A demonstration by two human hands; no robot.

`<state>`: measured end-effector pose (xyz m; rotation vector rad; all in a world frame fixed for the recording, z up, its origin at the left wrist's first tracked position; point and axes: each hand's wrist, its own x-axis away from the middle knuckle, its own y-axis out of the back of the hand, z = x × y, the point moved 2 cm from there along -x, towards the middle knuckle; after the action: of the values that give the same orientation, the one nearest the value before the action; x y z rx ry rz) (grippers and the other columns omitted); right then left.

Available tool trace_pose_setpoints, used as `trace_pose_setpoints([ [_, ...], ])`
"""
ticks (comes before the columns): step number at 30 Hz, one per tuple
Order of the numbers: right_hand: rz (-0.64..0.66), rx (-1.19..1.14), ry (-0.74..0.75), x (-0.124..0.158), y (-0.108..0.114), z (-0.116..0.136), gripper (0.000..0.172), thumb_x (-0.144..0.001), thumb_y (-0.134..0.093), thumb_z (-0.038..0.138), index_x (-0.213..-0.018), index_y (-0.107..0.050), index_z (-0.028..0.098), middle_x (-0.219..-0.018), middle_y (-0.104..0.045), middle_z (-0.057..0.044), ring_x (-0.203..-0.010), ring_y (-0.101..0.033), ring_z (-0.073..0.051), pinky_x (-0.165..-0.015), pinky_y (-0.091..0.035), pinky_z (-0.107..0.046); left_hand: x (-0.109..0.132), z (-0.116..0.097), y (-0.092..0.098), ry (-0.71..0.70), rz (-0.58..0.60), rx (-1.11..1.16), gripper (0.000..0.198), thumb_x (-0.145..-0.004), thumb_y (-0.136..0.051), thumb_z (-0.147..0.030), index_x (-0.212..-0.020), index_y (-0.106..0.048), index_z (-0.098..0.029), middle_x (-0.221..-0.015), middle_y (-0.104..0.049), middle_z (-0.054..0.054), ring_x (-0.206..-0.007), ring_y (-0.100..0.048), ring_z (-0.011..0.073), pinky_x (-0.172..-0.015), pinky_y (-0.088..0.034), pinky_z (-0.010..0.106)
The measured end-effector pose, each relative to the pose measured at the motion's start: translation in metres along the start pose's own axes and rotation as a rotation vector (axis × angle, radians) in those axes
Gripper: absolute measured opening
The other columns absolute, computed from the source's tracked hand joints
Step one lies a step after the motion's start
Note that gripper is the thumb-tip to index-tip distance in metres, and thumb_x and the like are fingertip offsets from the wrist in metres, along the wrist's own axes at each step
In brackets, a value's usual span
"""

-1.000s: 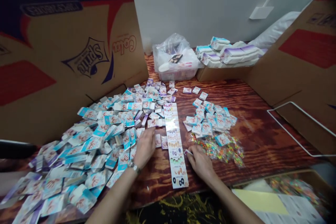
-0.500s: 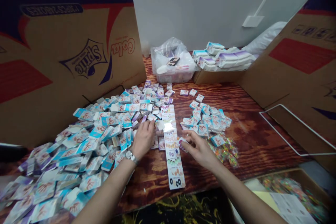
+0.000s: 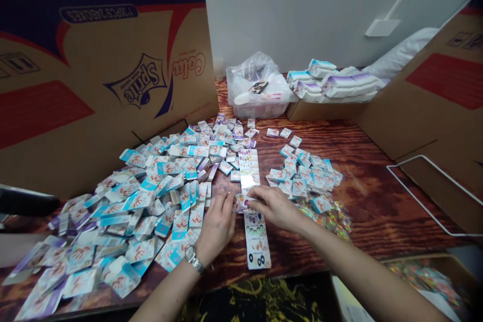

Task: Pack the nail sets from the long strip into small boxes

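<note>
- Right hand point(image 3: 273, 206): reaching across the long printed strip point(image 3: 257, 241); my fingertips point(image 3: 252, 192) are closed on a small carton point(image 3: 243, 203), which lies right beneath them near the middle of the frame; it looks pinched, though my thumb is hidden.
- Left hand point(image 3: 217, 226): palm down, fingers lightly curved, just beside that carton at the edge of the big heap of cartons point(image 3: 166, 186); nothing shows in it, and I can't tell whether it has hold of anything; a wristwatch point(image 3: 193, 259) sits on that wrist.
- Handling: a light pinch on the carton's edges suits best; these cartons are thin and loose, so my fingers should stay clear of the heap to avoid nudging its neighbours; the glossy strip could slide under a heavy hand.
- Around the grip: the strip runs up and down between the heaps, its middle under my right hand; a smaller heap of cartons point(image 3: 302, 176) lies to the right, over a clear bag of colourful bits point(image 3: 326, 216).
- Farther off: a plastic tub point(image 3: 260, 109) stands at upper middle; wrapped packs point(image 3: 332, 83) are stacked at upper right; a Sprite cardboard sheet point(image 3: 94, 60) rises at upper left; everything sits on a wooden table point(image 3: 366, 196).
</note>
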<state>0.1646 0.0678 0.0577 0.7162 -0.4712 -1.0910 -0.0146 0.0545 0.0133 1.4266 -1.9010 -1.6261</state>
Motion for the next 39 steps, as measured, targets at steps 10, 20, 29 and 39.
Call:
trace_pose_setpoints([
  [10,-0.152,0.594,0.56,0.02,-0.009,0.0,0.022,-0.091,-0.041,0.009,-0.097,-0.062,0.014,-0.089,-0.061,-0.01,-0.086,-0.052,-0.02,-0.074,-0.047,-0.032,0.003,0.003,0.003,0.057,0.083,0.126,0.052,-0.078,-0.046,-0.007,-0.128,-0.037,-0.018,-0.113,-0.05,0.012,-0.103,-0.05,0.0257,-0.087,-0.048,0.044],
  [20,-0.146,0.801,0.71,0.021,-0.018,0.004,0.022,-0.09,-0.043,0.008,-0.082,-0.062,0.015,-0.091,-0.062,-0.007,-0.079,-0.053,-0.018,-0.067,-0.048,-0.031,0.004,-0.004,0.009,0.048,0.217,0.086,0.047,-0.079,-0.048,-0.009,-0.125,-0.041,-0.014,-0.109,-0.052,0.012,-0.096,-0.051,0.025,-0.085,-0.048,0.043],
  [29,-0.092,0.735,0.738,0.025,-0.018,0.002,0.018,-0.089,-0.047,0.009,-0.079,-0.062,0.015,-0.084,-0.06,-0.006,-0.077,-0.053,-0.018,-0.065,-0.049,-0.031,0.004,0.0,0.009,0.107,0.319,0.218,0.039,-0.08,-0.054,-0.016,-0.119,-0.046,-0.017,-0.104,-0.053,0.009,-0.097,-0.053,0.0232,-0.087,-0.047,0.04],
  [39,-0.133,0.332,0.577,0.025,-0.02,0.0,0.022,-0.088,-0.046,0.009,-0.105,-0.059,0.016,-0.097,-0.06,-0.01,-0.096,-0.053,-0.02,-0.081,-0.05,-0.033,0.005,-0.007,0.007,0.135,0.218,0.199,0.041,-0.079,-0.052,-0.012,-0.119,-0.043,-0.017,-0.105,-0.051,0.009,-0.096,-0.05,0.0233,-0.085,-0.047,0.041],
])
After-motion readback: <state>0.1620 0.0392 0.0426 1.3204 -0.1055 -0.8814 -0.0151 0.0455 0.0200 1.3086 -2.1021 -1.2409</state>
